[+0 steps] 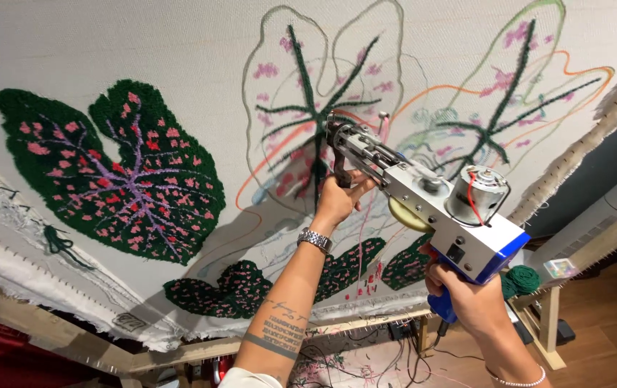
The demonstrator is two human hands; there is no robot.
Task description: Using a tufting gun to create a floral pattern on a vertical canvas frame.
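Metal-bodied and evidently rigid and weighty, the tufting gun (423,197) stood against the stretched backing cloth (179,50), left hand (339,197) clenched round its front handle, right hand (466,298) gripping the blue rear grip.

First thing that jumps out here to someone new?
The tufting gun at centre, pressed to the stretched white cloth: left hand on its front handle, right hand around the blue rear grip. Next, the finished dark green leaf with pink spots at left, beside two leaves only outlined at top centre and right.
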